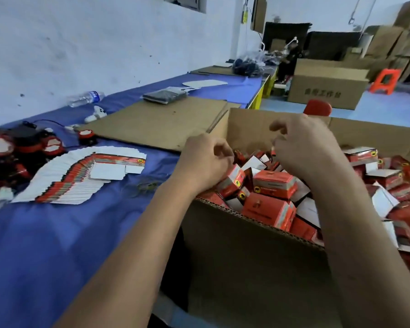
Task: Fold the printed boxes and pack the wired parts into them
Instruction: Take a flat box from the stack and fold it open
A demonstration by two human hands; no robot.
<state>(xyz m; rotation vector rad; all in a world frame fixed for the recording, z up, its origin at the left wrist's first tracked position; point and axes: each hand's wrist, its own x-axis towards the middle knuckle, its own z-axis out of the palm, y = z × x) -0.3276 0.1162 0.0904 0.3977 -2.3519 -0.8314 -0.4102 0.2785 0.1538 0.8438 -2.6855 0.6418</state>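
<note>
- The left hand [205, 159] hung over the near-left corner of the big carton [246, 252], at centre frame, its fingers curled in toward the palm; whether it pinched anything could not be told, for the fingertips were hidden behind the knuckles.
- The right hand [304, 147] was raised just beside it over the carton, fingers bent and loosely apart; motion blur hid whether anything lay between them.
- The two hands were near each other but apart, both above the heap of folded boxes [273, 185].
- The carton's corrugated near edge ran across lower centre, and its far flap stood up behind the hands; a cardboard sheet [156, 124] lay flat on the blue table [57, 233] just left of the carton.
- Bare blue cloth showed in the lower left of the frame.
- The folded boxes were red-orange with white panels and a small yellow mark, piled at all angles to the carton's rim.
- Unfolded box blanks [81, 178] lay fanned at left centre, with the red-and-black wired parts [21, 147] heaped at the far left edge.
- A water bottle [85, 98] lay on its side near the wall.
</note>
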